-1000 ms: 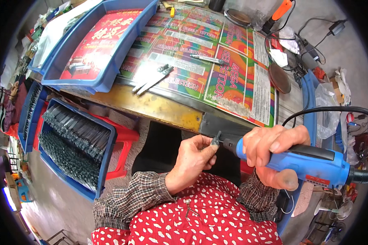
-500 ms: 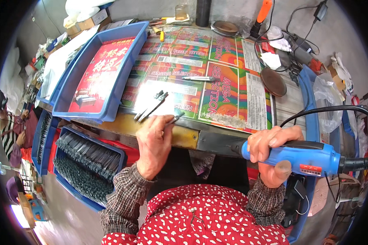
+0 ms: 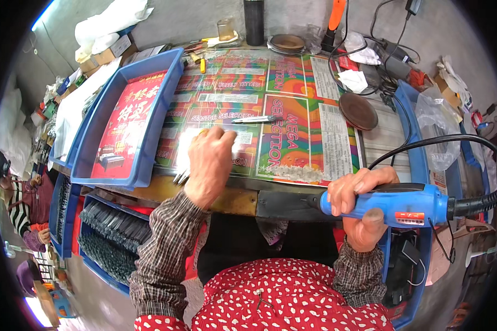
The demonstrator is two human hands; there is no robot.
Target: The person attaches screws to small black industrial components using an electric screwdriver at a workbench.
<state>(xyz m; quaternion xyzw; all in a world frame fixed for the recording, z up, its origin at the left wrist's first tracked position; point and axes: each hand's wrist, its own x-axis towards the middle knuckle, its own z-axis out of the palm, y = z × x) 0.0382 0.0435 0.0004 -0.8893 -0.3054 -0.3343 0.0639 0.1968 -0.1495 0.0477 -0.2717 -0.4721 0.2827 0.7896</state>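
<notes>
My right hand point(image 3: 364, 207) is wrapped around a blue corded power tool point(image 3: 411, 205), which lies sideways at the table's front edge with its dark nose pointing left. Over the printed sheet point(image 3: 309, 138), my left hand point(image 3: 210, 163) is closed, knuckles up. Whatever its fingers hold, if anything, is hidden beneath it. The ends of several thin pen-like rods point(image 3: 181, 176) peek out to the left of that hand, in a bright glare. A silver and black pen-like rod point(image 3: 257, 119) lies alone farther back on the sheet.
A blue tray point(image 3: 175, 74) with a red printed sheet stands at left. Below it, blue bins point(image 3: 96, 259) hold many dark rods. A brown disc point(image 3: 359, 111), a black cylinder point(image 3: 254, 22) and loose cables point(image 3: 386, 71) are at the back and right. Another person point(image 3: 25, 198) sits far left.
My left hand has moved forward from the front edge over the sheet, covering most of the loose rods. The thin dark piece in its fingers is now hidden. My right hand still grips the tool.
</notes>
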